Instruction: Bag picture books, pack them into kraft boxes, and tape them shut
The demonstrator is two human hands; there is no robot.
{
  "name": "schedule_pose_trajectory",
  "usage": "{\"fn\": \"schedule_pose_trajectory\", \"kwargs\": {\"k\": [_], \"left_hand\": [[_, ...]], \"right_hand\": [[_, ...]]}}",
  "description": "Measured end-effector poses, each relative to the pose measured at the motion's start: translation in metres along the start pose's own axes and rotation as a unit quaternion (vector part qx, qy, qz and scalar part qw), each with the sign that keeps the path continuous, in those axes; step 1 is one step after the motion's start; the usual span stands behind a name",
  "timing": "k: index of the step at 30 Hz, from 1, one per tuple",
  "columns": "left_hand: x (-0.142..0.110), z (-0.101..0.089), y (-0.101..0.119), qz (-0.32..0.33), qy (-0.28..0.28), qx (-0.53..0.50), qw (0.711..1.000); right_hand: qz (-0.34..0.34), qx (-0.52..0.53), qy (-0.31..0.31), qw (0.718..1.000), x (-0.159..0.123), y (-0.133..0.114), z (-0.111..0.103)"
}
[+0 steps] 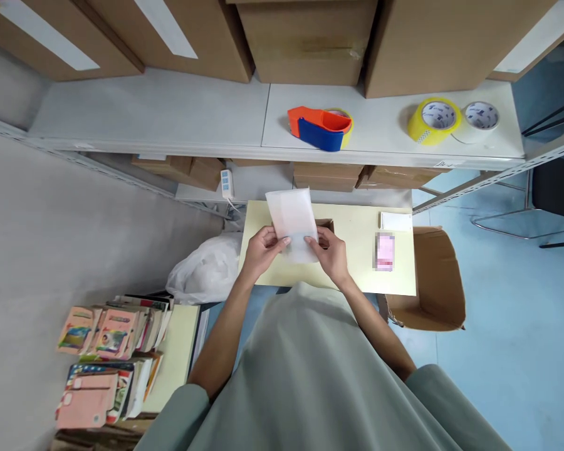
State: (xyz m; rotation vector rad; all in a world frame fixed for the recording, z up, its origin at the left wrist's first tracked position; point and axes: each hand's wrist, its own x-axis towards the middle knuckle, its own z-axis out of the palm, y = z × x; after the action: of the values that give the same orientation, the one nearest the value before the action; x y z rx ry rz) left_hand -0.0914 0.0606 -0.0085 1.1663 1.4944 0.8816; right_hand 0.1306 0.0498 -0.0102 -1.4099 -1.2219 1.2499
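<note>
White pouch (292,216), held over the pale yellow table (357,275), pinched by its sides between thumb and fingers of the left hand (262,252) and likewise of the right hand (331,254), thumbs on the near face. Likely to crease or tear if tugged sideways too hard, being thin and soft in appearance; apt to slip or fold with any easing of one thumb, given an unsupported far end. Impossible to tell whether filled, so perhaps some risk of spilling if tipped. Just beyond, half hidden behind the pouch, a small brown box (326,223), easy to nudge in lowering either hand. Toward the table's right end, a white stack (395,221) and, nearer, a blurred pink item (384,252), both liable to be swept off by a careless rightward reach, perhaps into the open cardboard box (439,282) alongside. At the left end, a white plastic bag (204,269), possibly in the way of the left elbow. Farther forward, a grey shelf (178,119) with a tape dispenser (320,128) and a yellow tape roll (435,121), limiting any forward lift.
</note>
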Motion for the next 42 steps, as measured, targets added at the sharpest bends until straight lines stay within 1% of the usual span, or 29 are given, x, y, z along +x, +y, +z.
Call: {"fn": "schedule_pose_trajectory", "kwargs": {"k": [3, 5, 8, 11, 14, 18, 21, 24, 26, 28, 33, 36, 38, 40, 42], "left_hand": [[0.010, 0.019, -0.007, 0.038, 0.025, 0.115, 0.992], [0.015, 0.027, -0.015, 0.055, 0.034, 0.214, 0.975], [0.017, 0.033, -0.030, 0.061, 0.045, 0.309, 0.948], [0.013, 0.033, -0.044, 0.061, 0.054, 0.331, 0.940], [0.007, 0.028, -0.054, 0.038, 0.054, 0.322, 0.944], [0.001, 0.020, -0.067, -0.004, 0.064, 0.273, 0.960], [0.000, 0.015, -0.077, 0.005, 0.066, 0.254, 0.965], [-0.001, 0.013, -0.086, 0.027, 0.065, 0.254, 0.965], [-0.001, 0.013, -0.091, 0.040, 0.062, 0.257, 0.964], [-0.001, 0.012, -0.094, 0.051, 0.056, 0.256, 0.964], [0.002, 0.007, -0.096, 0.070, 0.039, 0.239, 0.968], [0.004, 0.002, -0.097, 0.096, 0.021, 0.236, 0.967], [0.004, -0.002, -0.098, 0.114, 0.007, 0.241, 0.964], [0.005, -0.006, -0.100, 0.123, -0.004, 0.249, 0.961], [0.006, -0.009, -0.103, 0.126, -0.007, 0.254, 0.959]], "right_hand": [[-0.025, -0.083, 0.023, 0.996, 0.012, 0.006, -0.028], [-0.044, -0.132, 0.023, 0.990, 0.022, 0.008, -0.045], [-0.081, -0.184, -0.016, 0.979, 0.038, 0.006, -0.060], [-0.123, -0.238, -0.083, 0.960, 0.051, 0.002, -0.063], [-0.141, -0.299, -0.138, 0.933, 0.060, 0.002, -0.059], [-0.153, -0.375, -0.187, 0.895, 0.069, 0.005, -0.052], [-0.143, -0.444, -0.222, 0.856, 0.070, 0.001, -0.046], [-0.119, -0.504, -0.261, 0.814, 0.066, -0.009, -0.038], [-0.108, -0.527, -0.284, 0.794, 0.062, -0.015, -0.032], [-0.095, -0.541, -0.299, 0.780, 0.060, -0.017, -0.024], [-0.052, -0.568, -0.312, 0.760, 0.057, -0.006, -0.005], [-0.030, -0.574, -0.311, 0.757, 0.057, 0.006, 0.005], [-0.018, -0.568, -0.309, 0.763, 0.058, 0.013, 0.011], [-0.007, -0.556, -0.302, 0.774, 0.057, 0.017, 0.014], [0.000, -0.548, -0.278, 0.789, 0.054, 0.019, 0.015]]}}
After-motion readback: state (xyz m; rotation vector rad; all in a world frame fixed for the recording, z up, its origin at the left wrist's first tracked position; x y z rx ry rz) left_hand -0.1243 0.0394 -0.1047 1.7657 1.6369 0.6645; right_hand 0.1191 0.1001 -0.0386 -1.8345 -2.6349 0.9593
